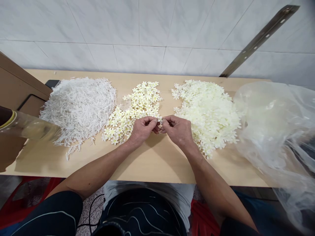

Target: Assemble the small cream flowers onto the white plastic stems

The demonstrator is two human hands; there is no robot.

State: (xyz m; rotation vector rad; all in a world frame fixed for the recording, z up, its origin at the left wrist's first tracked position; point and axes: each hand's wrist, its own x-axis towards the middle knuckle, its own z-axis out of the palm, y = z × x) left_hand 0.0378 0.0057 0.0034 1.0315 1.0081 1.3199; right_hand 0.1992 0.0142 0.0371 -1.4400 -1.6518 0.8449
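My left hand [145, 128] and my right hand [177, 129] meet fingertip to fingertip above the middle of the table. Between their pinched fingers is a small pale artificial flower [159, 120], mostly covered by the fingers. Just beyond my left hand spreads a loose group of small yellow-centred flowers [141, 103]. Beside my right hand lies a larger heap of pale yellow flower pieces [209, 111]. A heap of thin white stem-like pieces [81, 105] sits farther left.
A clear plastic bag [270, 124] slumps over the table's right end. At left, a clear jar [34, 126] lies near a brown box [22, 78]. The wooden table [157, 160] backs onto a tiled wall [123, 26], where a metal strip [258, 41] leans.
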